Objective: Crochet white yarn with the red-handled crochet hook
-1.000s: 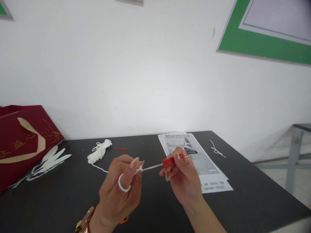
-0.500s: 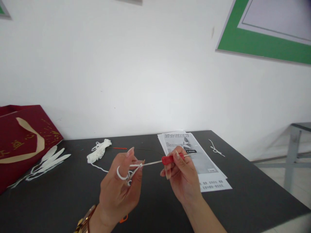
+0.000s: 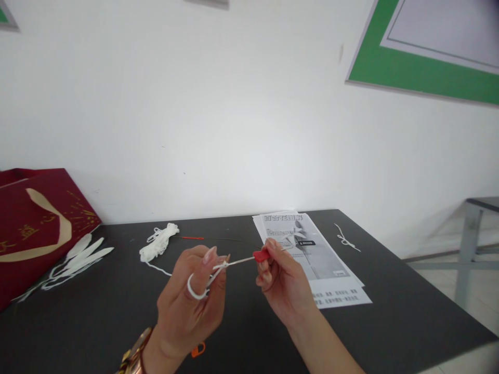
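Note:
My left hand (image 3: pixel 195 296) is closed on white yarn (image 3: pixel 198 296), which loops round a finger and runs to the pinched fingertips. My right hand (image 3: pixel 286 285) grips a crochet hook (image 3: pixel 261 255) by its red handle. The hook's thin metal shaft points left and meets the yarn at the left fingertips; its very tip is hidden there. A strand leads back from the left hand to a white yarn skein (image 3: pixel 159 241) on the table.
On the black table (image 3: pixel 249 337) lie printed sheets (image 3: pixel 339 285), a short knotted cord (image 3: pixel 345 240), an orange stitch marker (image 3: pixel 198 349), a thin wire with a red end (image 3: pixel 193 238) and white crocheted petals (image 3: pixel 83 259). A dark red bag (image 3: pixel 42 228) stands at left.
My right hand and the crochet hook have shifted left, bringing the handle closer to my left hand. The left hand has moved slightly left, and its yarn loop sits lower.

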A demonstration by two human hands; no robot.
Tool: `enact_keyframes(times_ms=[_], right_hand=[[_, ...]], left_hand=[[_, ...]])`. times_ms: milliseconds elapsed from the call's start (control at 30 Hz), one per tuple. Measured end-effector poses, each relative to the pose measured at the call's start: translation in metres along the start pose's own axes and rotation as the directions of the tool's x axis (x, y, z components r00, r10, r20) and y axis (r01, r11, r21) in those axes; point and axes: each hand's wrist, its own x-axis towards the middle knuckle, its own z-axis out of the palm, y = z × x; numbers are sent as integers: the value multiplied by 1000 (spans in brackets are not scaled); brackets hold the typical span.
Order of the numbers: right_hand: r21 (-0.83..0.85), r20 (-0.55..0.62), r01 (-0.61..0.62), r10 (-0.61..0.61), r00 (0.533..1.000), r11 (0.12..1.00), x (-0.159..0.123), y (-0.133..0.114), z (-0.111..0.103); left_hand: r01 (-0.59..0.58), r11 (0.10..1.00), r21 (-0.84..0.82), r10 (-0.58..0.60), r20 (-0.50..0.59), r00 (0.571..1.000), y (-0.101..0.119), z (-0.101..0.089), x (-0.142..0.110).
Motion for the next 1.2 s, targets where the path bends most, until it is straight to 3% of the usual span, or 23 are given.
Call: enact_keyframes(times_ms=[200,367,667,933,1000,1100,1167,1200], right_hand=[[32,-56,-105,106,993,994,2,0,-2],[31,-69,-123,125,990,992,2,2,-3],[-11,-127,-124,121,984,992,3,2,0],[-36,-125,-26,21,992,999,2,2,1],[-49,-107,45,-50,993,998,1,1,3],[-94,-67,184,-191,979,978,-3,-1,5],[-146,-38,274,-282,959,951,-6,-2,7],[-172,-21,312,-321,947,934,-8,-2,7]], left_hand=[[-16,999,-35,15,-35,999,-2,2,-1],[6,1000,6,-6,-30,1000,-2,0,-1],[-45,995,91,48,-32,998,-2,-2,4],[-48,986,157,59,-66,996,-1,-1,1],[13,992,123,0,-110,994,-1,4,-4],[233,970,-68,-241,-170,955,3,13,-10],[432,874,-223,-463,-108,880,5,17,-10],[530,792,-303,-567,-44,822,6,18,-9]])
